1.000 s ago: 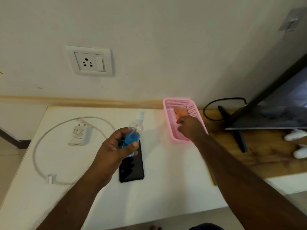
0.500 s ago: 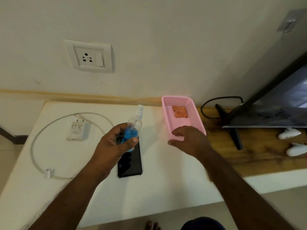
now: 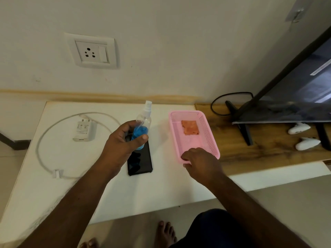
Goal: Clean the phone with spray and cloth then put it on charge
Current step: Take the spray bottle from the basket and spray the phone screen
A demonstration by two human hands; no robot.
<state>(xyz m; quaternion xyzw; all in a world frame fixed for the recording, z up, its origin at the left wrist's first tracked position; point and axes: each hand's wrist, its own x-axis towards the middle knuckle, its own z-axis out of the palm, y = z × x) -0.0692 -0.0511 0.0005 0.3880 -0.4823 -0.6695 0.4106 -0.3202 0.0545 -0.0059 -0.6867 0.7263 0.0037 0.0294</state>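
Note:
A black phone [image 3: 140,162] lies flat on the white table [image 3: 161,187]. Just above its far end my left hand [image 3: 123,145] grips a clear spray bottle [image 3: 144,120] of blue liquid, held upright. To the right stands a pink basket [image 3: 209,138] with a folded orange cloth [image 3: 190,127] at its far end. My right hand [image 3: 201,162] is at the basket's near left corner, fingers over the rim and thumb below it, pinching the rim. A white charger adapter [image 3: 84,129] with its looped cable [image 3: 44,140] lies on the left of the table.
A wall socket [image 3: 93,51] is above the table's far left. On the right, a wooden shelf [image 3: 250,156] carries a tilted TV [image 3: 295,97] on black legs and two white controllers [image 3: 307,143]. My bare feet show below the table edge.
My right hand drew back out of the basket, away from the cloth, to the basket's near rim. The left hand kept the bottle over the phone.

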